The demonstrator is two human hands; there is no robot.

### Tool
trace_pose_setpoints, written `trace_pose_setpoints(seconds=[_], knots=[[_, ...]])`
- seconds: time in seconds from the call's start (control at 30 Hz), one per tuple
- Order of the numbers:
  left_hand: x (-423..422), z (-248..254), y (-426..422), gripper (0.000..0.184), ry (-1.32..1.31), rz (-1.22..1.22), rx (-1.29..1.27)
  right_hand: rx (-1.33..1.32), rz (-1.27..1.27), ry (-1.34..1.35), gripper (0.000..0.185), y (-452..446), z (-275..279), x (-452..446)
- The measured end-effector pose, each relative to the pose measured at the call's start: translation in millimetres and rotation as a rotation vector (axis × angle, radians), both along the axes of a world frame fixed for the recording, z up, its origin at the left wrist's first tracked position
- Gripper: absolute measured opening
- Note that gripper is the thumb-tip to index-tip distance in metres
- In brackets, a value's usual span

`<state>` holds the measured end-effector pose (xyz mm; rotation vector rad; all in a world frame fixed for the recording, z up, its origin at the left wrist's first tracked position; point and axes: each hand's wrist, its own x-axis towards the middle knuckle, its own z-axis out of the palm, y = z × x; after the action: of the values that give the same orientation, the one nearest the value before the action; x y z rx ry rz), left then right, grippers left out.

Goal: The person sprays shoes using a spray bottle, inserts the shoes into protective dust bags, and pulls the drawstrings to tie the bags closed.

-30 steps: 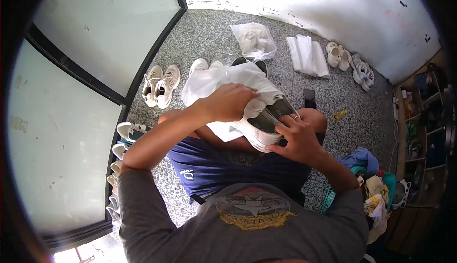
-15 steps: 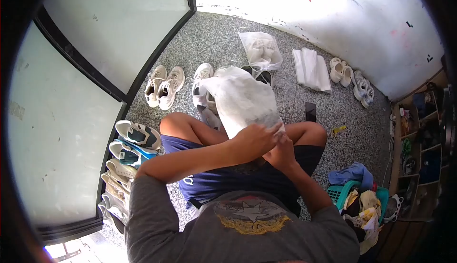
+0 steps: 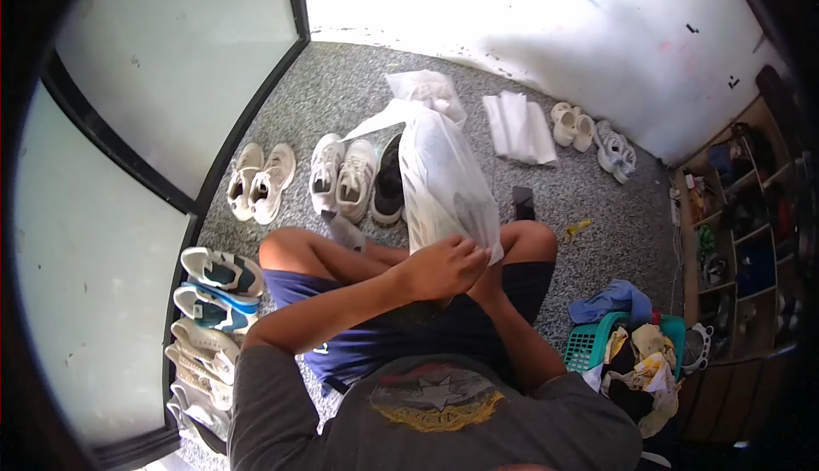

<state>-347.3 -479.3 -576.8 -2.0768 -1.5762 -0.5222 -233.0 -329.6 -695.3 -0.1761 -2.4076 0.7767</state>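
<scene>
A white translucent bag [image 3: 445,185] stretches from my lap out over the floor, its far end pulled to a point on the left. Faint darker shapes show through it, but I cannot make out what they are. My left hand [image 3: 446,266] is closed on the bag's near end, fingers curled over its edge. Beside and partly behind it, my right hand [image 3: 487,283] pinches the same end. Dark shoes [image 3: 388,181] stand just left of the bag, partly hidden by it. White sneakers [image 3: 353,179] stand further left.
Beige sneakers [image 3: 262,183] and a bagged pair [image 3: 426,89] stand ahead. Folded white bags [image 3: 519,128], white clogs [image 3: 572,126], a phone [image 3: 523,203] and a yellow item [image 3: 577,228] lie to the right. More shoes [image 3: 223,272] line the left; a green basket [image 3: 589,345] holds cloths.
The bag has swung round and stretched out longer, uncovering the white sneakers and part of the dark shoes. Both hands stay at its near end. The view has shifted to the right.
</scene>
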Motion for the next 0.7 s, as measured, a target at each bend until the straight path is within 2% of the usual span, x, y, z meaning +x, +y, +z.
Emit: trace_pose_setpoints(seconds=[0.03, 0.1, 0.13, 0.17, 0.2, 0.23, 0.3, 0.37, 0.43, 0.47, 0.5, 0.57, 0.6, 0.67, 0.7], knots=[[2, 2, -5, 0.058, 0.007, -0.015, 0.013, 0.042, -0.045, -0.031, 0.045, 0, -2, 1], [-4, 5, -19, 0.058, 0.043, -0.032, 0.038, -0.022, -0.018, 0.091, 0.040, -4, 5, -4], [-5, 2, -27, 0.061, -0.065, 0.002, 0.088, -0.330, -0.025, 0.213, 0.041, -13, 14, -9], [-13, 2, -30, 0.061, -0.059, -0.015, 0.092, -0.638, -0.030, 0.336, 0.041, -16, 20, -10], [-18, 14, -36, 0.061, -0.096, 0.132, 0.172, -0.636, -0.042, 0.343, 0.041, -9, 23, -5], [-23, 23, -39, 0.061, -0.136, 0.282, 0.247, -0.710, -0.069, 0.195, 0.042, 0, 26, 3], [-31, 24, -35, 0.067, -0.236, 0.314, 0.262, -0.789, -0.095, 0.041, 0.044, 5, 30, 8], [-34, 16, -29, 0.063, -0.168, 0.267, 0.097, -1.077, -0.061, 0.197, 0.043, 4, 42, 1], [-20, 25, -20, 0.056, -0.133, 0.202, 0.160, -1.241, -0.101, 0.376, 0.042, 2, 55, -10], [-14, 25, -17, 0.053, -0.083, 0.095, 0.270, -1.297, -0.151, 0.506, 0.041, -1, 61, -17], [-7, 26, -15, 0.050, -0.033, -0.013, 0.378, -1.342, -0.153, 0.545, 0.041, 3, 67, -23], [2, 19, -19, 0.043, -0.045, -0.077, 0.412, -1.344, -0.124, 0.539, 0.041, 11, 72, -30], [-3, 0, -20, 0.053, -0.279, -0.015, 0.352, -1.336, -0.105, 0.529, 0.041, 16, 73, -31], [13, -22, -8, 0.084, -0.654, 0.361, 0.657, -1.314, -0.071, 0.506, 0.041, 24, 76, -31], [23, -45, 0, 0.084, -0.649, 0.361, 0.654, -1.302, -0.060, 0.502, 0.041, 27, 77, -30]])
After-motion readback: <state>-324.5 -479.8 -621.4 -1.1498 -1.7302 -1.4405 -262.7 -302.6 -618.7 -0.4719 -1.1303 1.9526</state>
